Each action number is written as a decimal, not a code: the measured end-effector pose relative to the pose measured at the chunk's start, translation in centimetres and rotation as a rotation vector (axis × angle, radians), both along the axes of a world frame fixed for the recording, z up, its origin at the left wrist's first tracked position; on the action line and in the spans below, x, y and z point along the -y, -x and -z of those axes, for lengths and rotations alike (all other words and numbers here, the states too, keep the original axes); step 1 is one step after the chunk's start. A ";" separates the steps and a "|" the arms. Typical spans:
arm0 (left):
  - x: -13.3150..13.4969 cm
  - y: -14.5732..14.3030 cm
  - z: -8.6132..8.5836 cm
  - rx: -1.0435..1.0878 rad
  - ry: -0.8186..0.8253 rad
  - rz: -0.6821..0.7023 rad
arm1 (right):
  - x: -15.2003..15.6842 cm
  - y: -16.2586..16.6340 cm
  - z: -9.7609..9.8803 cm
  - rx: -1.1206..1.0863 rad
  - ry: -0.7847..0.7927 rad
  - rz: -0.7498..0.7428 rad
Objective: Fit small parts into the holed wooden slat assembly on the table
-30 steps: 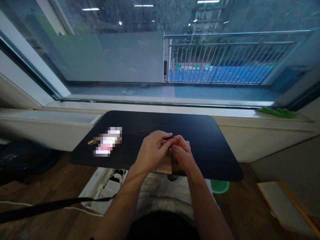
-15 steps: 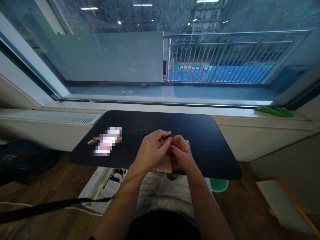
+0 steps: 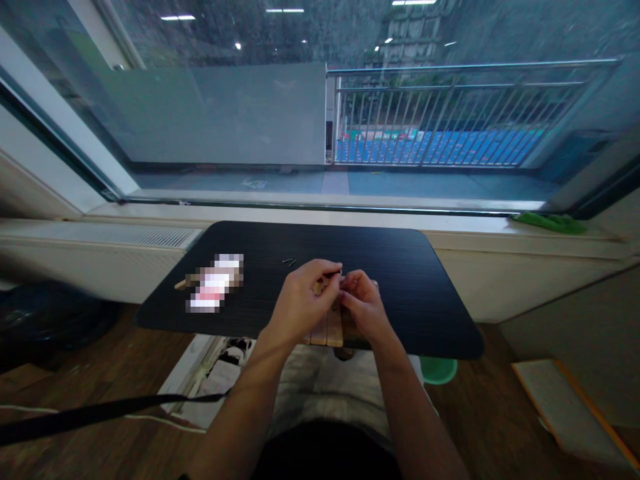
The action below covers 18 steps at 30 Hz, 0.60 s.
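Above the near edge of a black table (image 3: 400, 320), my two hands meet with fingertips pinched close together. My left hand (image 3: 307, 297) is closed, thumb against the fingers, around something small that I cannot make out. Opposite it, my right hand (image 3: 365, 303) is closed in a pinch too; whatever lies between its fingertips is hidden. Under the hands, light wooden slats (image 3: 326, 332) reach to the table's front edge, partly covered by my hands. Two thin metal pieces, like screws or nails (image 3: 290, 261), lie on the table just beyond my left hand.
A blurred-out white and pink item (image 3: 215, 287) lies on the table's left side, with a wooden stick (image 3: 181, 284) poking out. A green cloth (image 3: 550, 223) rests on the windowsill. Below the table are a green basin (image 3: 439, 370) and a black strap (image 3: 110, 407).
Almost nothing differs. Both hands keep their place, with only a slight shift at the fingertips.
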<state>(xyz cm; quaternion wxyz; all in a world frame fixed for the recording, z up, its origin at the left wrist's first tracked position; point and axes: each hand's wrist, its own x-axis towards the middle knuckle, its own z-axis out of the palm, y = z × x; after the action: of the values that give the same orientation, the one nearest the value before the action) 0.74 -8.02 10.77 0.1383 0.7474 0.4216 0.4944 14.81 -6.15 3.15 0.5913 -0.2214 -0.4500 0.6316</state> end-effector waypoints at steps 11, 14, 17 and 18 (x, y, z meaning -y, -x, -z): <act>-0.3 0.0 0.1 0.038 -0.074 0.009 | 0.0 -0.1 0.1 0.030 0.007 0.018; -0.4 -0.1 0.2 0.037 -0.071 0.013 | 0.0 -0.1 0.2 0.024 0.016 0.008; -0.4 -0.1 0.1 0.030 -0.048 0.016 | 0.0 -0.1 0.1 0.025 0.014 0.012; -0.4 -0.1 0.1 0.029 -0.035 0.016 | 0.0 -0.1 0.1 0.026 0.012 0.012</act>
<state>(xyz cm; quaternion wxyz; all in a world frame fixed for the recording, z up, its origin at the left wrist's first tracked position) 0.88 -7.66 10.63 0.1351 0.7459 0.4050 0.5112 14.94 -6.12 3.07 0.5876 -0.2359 -0.4526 0.6278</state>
